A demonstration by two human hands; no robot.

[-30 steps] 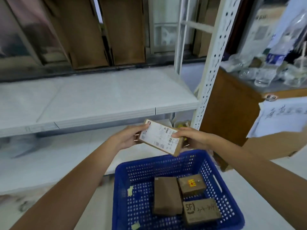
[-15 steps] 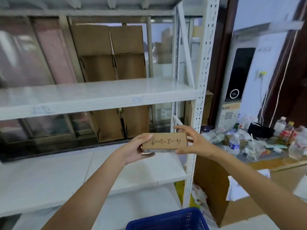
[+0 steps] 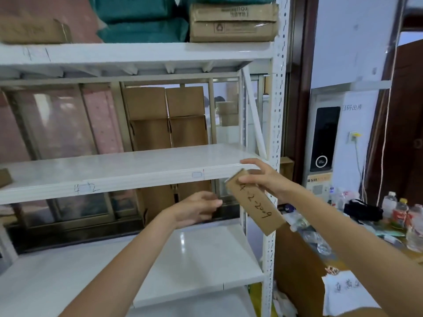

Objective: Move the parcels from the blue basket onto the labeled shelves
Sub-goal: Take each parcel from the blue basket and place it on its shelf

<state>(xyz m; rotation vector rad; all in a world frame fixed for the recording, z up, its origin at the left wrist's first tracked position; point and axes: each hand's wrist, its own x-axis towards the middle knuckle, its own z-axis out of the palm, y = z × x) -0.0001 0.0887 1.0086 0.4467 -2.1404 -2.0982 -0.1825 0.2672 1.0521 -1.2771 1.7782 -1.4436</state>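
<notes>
A parcel storeroom is indicated: numbered white shelves [image 3: 128, 172], stacked cartons [image 3: 231, 21] and a scan-out terminal [image 3: 326, 139] are seen.

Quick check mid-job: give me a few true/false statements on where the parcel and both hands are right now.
1. The right hand grips the cardboard parcel. True.
2. The left hand also holds the parcel. False: it holds nothing and is apart from it.
3. The parcel lies flat on the middle shelf. False: it is tilted in the air, at the shelf's front edge.
4. Handwriting shows on the parcel. True.
</notes>
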